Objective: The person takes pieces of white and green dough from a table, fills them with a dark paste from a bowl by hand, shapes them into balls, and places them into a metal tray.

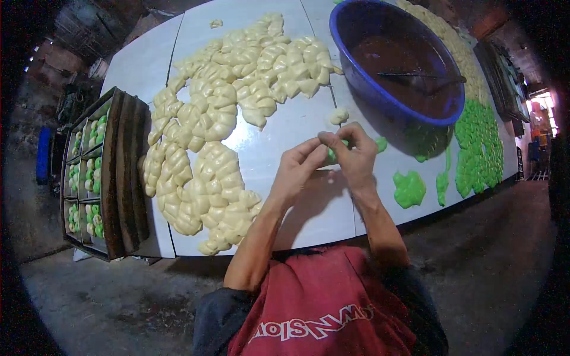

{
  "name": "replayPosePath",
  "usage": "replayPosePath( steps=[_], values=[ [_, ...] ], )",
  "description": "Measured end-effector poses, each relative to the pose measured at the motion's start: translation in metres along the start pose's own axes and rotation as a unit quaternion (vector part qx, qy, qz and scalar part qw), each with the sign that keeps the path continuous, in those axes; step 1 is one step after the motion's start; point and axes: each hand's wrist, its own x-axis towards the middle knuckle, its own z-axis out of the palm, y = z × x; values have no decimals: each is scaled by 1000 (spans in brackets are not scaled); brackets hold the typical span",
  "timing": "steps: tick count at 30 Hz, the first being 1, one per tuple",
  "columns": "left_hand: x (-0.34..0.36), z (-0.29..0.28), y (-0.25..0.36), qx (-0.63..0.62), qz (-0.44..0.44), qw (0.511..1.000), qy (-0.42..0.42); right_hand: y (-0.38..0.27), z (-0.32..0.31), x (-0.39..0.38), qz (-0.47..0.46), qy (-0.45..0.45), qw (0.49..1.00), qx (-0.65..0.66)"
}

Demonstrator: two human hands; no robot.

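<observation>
Over the middle of the white table, my left hand [300, 167] and my right hand [357, 159] meet, thumbs and fingertips pinched together. Between them shows a small piece of green dough [331, 155], mostly covered by the fingers. Just beyond the hands lies a small lump of cream dough [339, 115]. Another bit of green dough [381, 144] rests beside my right hand. A wide mass of cream dough pieces [214, 113] spreads over the left and far side of the table. Green dough pieces [480, 148] cover its right side, with a separate flat clump [409, 189] nearer me.
A big blue basin [339, 44] holding brown paste, with a dark stick [418, 76] across it, stands at the far right. Stacked metal trays [107, 178] on the left carry green and cream balls in compartments. More trays [503, 80] stand at the far right edge.
</observation>
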Motion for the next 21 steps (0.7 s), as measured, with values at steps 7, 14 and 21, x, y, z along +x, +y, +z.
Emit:
replayPosePath(
  steps=[7,14,21],
  values=[
    [2,-8,-5,58,3,996,71,-10,-6,-15,-40,-36,997,58],
    [0,-10,-27,219,168,961,24,-19,-11,-20,197,-91,945,243],
    [-8,-17,-6,185,-1,976,116,-11,-14,-34,-128,-148,978,-76]
  ],
)
